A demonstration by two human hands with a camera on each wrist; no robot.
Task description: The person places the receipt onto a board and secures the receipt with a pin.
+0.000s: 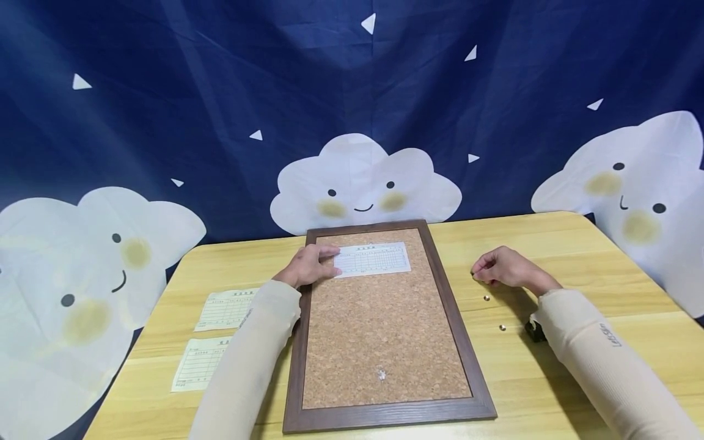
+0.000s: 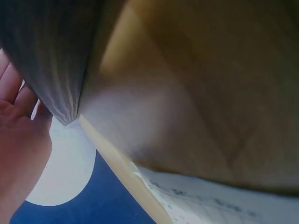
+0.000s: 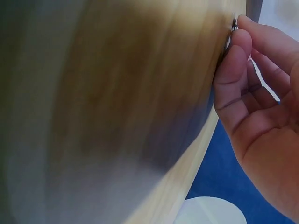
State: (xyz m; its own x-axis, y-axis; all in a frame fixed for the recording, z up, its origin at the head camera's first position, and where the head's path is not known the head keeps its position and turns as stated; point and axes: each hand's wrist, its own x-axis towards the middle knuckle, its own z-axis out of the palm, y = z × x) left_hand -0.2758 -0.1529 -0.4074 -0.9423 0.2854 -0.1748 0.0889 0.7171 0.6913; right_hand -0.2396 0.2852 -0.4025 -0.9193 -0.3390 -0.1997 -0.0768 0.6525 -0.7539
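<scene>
Inside the frame (image 1: pixel 379 415), spread left hand (image 1: pixel 308 266) touches paper (image 1: pixel 374 259); outside, right hand (image 1: pixel 507 267) pinches tack (image 3: pixel 234 22).

I count three printed paper slips: one white slip (image 1: pixel 371 259) at the far end of the single corkboard (image 1: pixel 379 324), and two yellowish slips (image 1: pixel 200 365) on the left of the one tabletop (image 1: pixel 137 391). Two metal tacks (image 1: pixel 486 298) lie loose on the right. One small dark object (image 1: pixel 473 274), perhaps a third tack but too tiny to be sure, is at the right hand (image 1: pixel 508 267); with the left hand (image 1: pixel 309 266), that makes two hands. One blue curtain (image 1: pixel 308 73) carries three clouds (image 1: pixel 363 174) and seven white triangles (image 1: pixel 369 23).
</scene>
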